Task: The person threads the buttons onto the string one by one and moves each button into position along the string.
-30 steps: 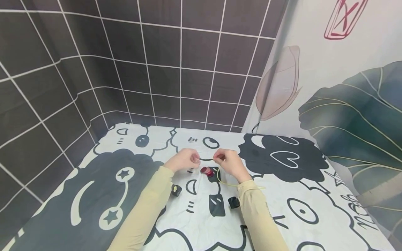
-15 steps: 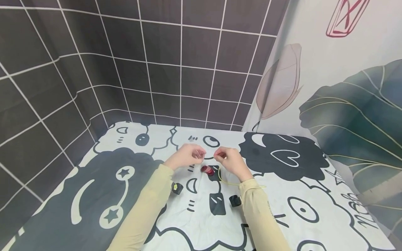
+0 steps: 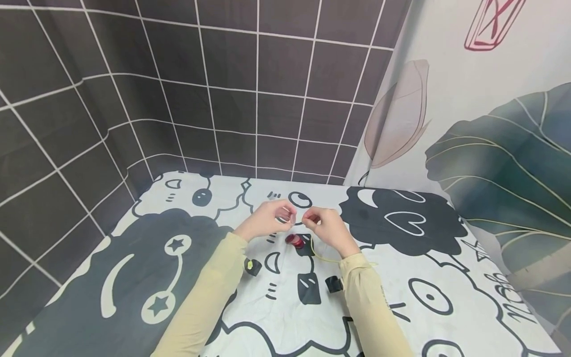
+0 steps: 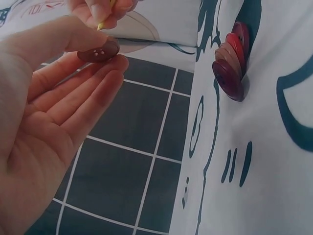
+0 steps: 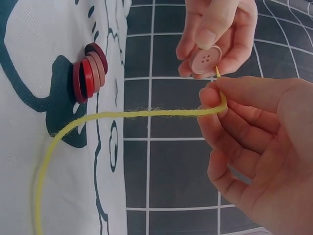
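In the head view my left hand (image 3: pixel 269 218) and right hand (image 3: pixel 327 229) are raised close together over the patterned cloth. Between thumb and fingers, the left hand pinches a round button with several holes (image 5: pixel 205 59), dull pink in the right wrist view and brownish in the left wrist view (image 4: pixel 99 51). The right hand grips yellow yarn (image 5: pixel 146 113) close to its end. That short, pointed tip sticks up from the fingertips, right at the button's lower edge. From the right hand the yarn runs down onto the cloth.
Several red, pink and dark red buttons (image 4: pixel 231 63) lie in a leaning stack on the cloth (image 3: pixel 285 317) below the hands. A small black object with a yellow spot (image 3: pixel 252 267) sits by the left sleeve, another black object (image 3: pixel 333 284) by the right sleeve.
My left hand has moved up and to the right, closer to the right hand, its fingers now forming a rounder loop. The right hand has stayed nearly in place.
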`<state>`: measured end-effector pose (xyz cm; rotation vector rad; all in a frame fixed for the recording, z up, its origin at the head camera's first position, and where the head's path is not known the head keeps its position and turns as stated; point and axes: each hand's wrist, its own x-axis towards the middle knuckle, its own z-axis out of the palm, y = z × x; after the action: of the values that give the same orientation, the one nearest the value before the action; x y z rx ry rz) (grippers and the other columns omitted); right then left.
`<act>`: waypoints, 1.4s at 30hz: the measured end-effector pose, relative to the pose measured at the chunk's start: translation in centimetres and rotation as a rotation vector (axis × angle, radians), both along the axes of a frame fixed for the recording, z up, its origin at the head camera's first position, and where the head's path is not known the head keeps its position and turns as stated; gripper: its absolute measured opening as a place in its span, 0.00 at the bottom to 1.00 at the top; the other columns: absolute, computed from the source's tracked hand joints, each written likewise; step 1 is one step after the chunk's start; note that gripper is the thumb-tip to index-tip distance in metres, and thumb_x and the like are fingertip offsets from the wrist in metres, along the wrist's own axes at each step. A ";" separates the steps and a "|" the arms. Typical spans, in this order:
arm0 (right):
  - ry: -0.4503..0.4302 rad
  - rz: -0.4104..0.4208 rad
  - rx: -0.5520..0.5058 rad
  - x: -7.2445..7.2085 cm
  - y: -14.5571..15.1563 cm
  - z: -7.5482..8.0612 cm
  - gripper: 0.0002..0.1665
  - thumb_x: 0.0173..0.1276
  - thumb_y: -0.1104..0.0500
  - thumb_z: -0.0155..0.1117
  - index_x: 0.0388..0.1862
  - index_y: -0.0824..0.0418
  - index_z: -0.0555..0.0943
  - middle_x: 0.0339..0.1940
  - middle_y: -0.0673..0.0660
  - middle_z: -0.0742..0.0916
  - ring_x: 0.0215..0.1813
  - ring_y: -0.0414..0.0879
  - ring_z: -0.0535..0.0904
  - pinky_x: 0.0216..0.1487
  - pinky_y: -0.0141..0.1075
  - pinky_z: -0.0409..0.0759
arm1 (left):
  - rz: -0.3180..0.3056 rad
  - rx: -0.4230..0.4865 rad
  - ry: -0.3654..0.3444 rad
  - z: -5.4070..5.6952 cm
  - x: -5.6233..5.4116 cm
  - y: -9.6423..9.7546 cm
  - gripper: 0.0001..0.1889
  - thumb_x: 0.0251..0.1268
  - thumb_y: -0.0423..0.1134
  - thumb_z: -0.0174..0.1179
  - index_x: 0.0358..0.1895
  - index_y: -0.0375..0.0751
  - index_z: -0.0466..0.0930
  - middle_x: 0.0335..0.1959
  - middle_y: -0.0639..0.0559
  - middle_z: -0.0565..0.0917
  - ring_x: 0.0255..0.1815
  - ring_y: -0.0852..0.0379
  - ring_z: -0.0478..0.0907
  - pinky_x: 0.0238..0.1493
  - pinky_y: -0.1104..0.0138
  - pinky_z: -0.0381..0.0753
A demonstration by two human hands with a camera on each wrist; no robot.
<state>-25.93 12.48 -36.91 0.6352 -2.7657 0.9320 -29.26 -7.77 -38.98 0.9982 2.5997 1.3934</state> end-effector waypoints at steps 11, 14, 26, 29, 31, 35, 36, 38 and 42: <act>0.012 0.022 0.013 0.0 -0.3 0.1 0.04 0.62 0.63 0.63 0.32 0.62 0.83 0.27 0.55 0.87 0.33 0.44 0.80 0.38 0.34 0.75 | -0.037 -0.001 0.018 0.4 0.4 0.3 0.13 0.55 0.29 0.63 0.44 0.38 0.78 0.44 0.45 0.83 0.46 0.52 0.85 0.53 0.59 0.82; 0.005 0.023 0.020 0.0 -0.4 0.0 0.03 0.61 0.63 0.63 0.32 0.62 0.83 0.27 0.54 0.87 0.32 0.44 0.80 0.38 0.34 0.75 | -0.049 -0.001 0.023 0.4 0.4 0.3 0.12 0.56 0.29 0.63 0.44 0.37 0.78 0.44 0.45 0.83 0.46 0.51 0.85 0.53 0.60 0.82; 0.002 0.036 0.019 0.0 -0.6 -0.2 0.04 0.61 0.62 0.63 0.31 0.61 0.83 0.27 0.54 0.88 0.32 0.43 0.80 0.38 0.34 0.77 | -0.077 -0.015 0.050 0.4 0.5 0.3 0.12 0.57 0.30 0.64 0.44 0.39 0.78 0.43 0.47 0.84 0.46 0.53 0.85 0.52 0.65 0.81; -0.012 0.034 0.022 0.0 -0.6 -0.2 0.04 0.62 0.62 0.63 0.32 0.61 0.83 0.27 0.54 0.88 0.32 0.43 0.81 0.38 0.35 0.77 | -0.079 -0.021 0.047 0.5 0.5 0.4 0.12 0.57 0.31 0.64 0.44 0.39 0.78 0.43 0.46 0.84 0.46 0.53 0.85 0.53 0.64 0.81; -0.017 0.034 0.026 0.0 -0.6 -0.2 0.04 0.62 0.62 0.63 0.32 0.61 0.83 0.27 0.54 0.88 0.32 0.42 0.80 0.38 0.35 0.77 | -0.079 -0.023 0.043 0.5 0.6 0.5 0.12 0.57 0.31 0.64 0.44 0.40 0.78 0.44 0.46 0.84 0.46 0.53 0.85 0.53 0.63 0.81; -0.015 0.032 0.032 0.0 -0.6 -0.2 0.03 0.62 0.62 0.63 0.32 0.60 0.83 0.27 0.54 0.87 0.32 0.42 0.80 0.38 0.35 0.77 | -0.070 -0.036 0.041 0.7 0.7 0.6 0.13 0.58 0.32 0.64 0.45 0.41 0.75 0.43 0.47 0.84 0.47 0.53 0.84 0.54 0.62 0.81; -0.014 0.033 0.030 -0.1 -0.6 -0.2 0.03 0.62 0.62 0.63 0.32 0.60 0.83 0.27 0.54 0.87 0.32 0.42 0.80 0.38 0.35 0.77 | -0.067 -0.040 0.042 0.8 0.8 0.6 0.13 0.58 0.32 0.64 0.45 0.41 0.74 0.43 0.47 0.84 0.47 0.53 0.84 0.54 0.62 0.81; -0.009 0.039 0.028 -0.1 -0.6 -0.2 0.03 0.62 0.62 0.63 0.32 0.60 0.83 0.27 0.54 0.88 0.31 0.42 0.80 0.38 0.35 0.77 | -0.062 -0.044 0.053 0.9 0.9 0.6 0.13 0.58 0.32 0.64 0.44 0.41 0.72 0.42 0.47 0.84 0.47 0.53 0.85 0.54 0.63 0.81; 0.009 0.070 0.028 -0.1 -0.6 -0.3 0.04 0.63 0.62 0.63 0.32 0.61 0.84 0.27 0.55 0.88 0.31 0.42 0.81 0.38 0.35 0.78 | -0.063 -0.044 0.100 1.0 1.0 0.6 0.10 0.57 0.32 0.65 0.38 0.41 0.72 0.40 0.49 0.84 0.46 0.54 0.83 0.54 0.64 0.79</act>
<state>-26.04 11.92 -37.17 0.7431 -2.7692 0.9028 -28.24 -7.21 -37.99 1.1622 2.6301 1.2992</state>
